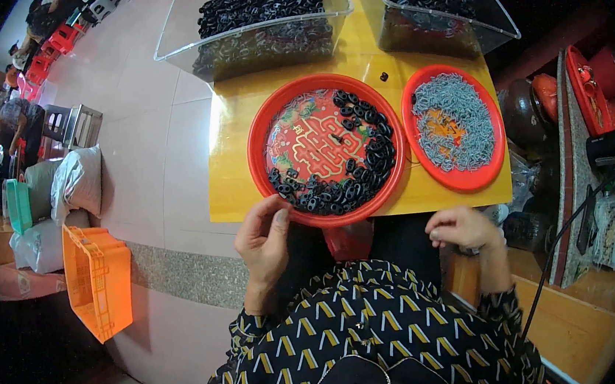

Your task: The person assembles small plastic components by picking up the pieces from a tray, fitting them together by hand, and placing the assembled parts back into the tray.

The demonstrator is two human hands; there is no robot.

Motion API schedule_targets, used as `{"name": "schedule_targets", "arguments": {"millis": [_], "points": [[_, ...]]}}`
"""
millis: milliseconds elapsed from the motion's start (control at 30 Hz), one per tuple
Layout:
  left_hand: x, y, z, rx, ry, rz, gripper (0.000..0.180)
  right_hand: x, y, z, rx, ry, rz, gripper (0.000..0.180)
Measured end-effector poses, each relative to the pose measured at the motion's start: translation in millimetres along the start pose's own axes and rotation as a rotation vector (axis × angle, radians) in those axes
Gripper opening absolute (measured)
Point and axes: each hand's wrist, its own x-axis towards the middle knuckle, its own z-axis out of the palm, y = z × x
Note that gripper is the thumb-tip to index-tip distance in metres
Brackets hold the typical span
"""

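A round red tray (254, 159) with a patterned base lies on the yellow table. Small black oval parts with holes (336, 197) are heaped along its right and lower sides. My left hand (264, 238) is at the tray's near-left rim, thumb and forefinger pinched close together; whatever is between them is too small to name. To the right, a smaller red plate (500, 153) carries a spread of thin grey screw-like pieces (460, 107). Below that plate, past the table's near edge, my right hand (461, 227) hovers with curled fingers, and their contents are hidden.
Two clear plastic bins (261, 58) (441, 34) full of black parts stand at the table's far side. One loose black part (384, 76) lies between tray and bins. An orange crate (95, 283) and white sacks (77, 185) sit on the left floor. A dark cable (560, 238) hangs at right.
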Motion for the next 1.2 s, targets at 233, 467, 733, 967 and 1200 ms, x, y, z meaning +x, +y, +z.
{"name": "schedule_targets", "arguments": {"millis": [233,467,733,967,1200], "points": [[11.0,-1.2,-14.7,0.012,0.086,0.001,0.02,-17.4,147.2,0.0,0.522,0.317,0.035,0.013],[12.0,2.4,-5.5,0.094,0.098,0.043,0.017,84.8,88.0,-5.7,0.5,0.308,-0.102,0.014],[47.0,4.9,-4.2,0.539,-0.114,0.25,0.023,67.7,124.3,-12.2,0.451,0.323,-0.247,0.015],[117.9,-4.9,35.1,0.92,-0.456,0.65,0.029,84.2,112.6,-11.9,0.391,0.385,-0.365,0.016],[134.9,-19.6,44.5,1.117,-0.543,0.686,0.026,110.2,96.7,-5.4,0.343,0.423,-0.455,0.017]]}}
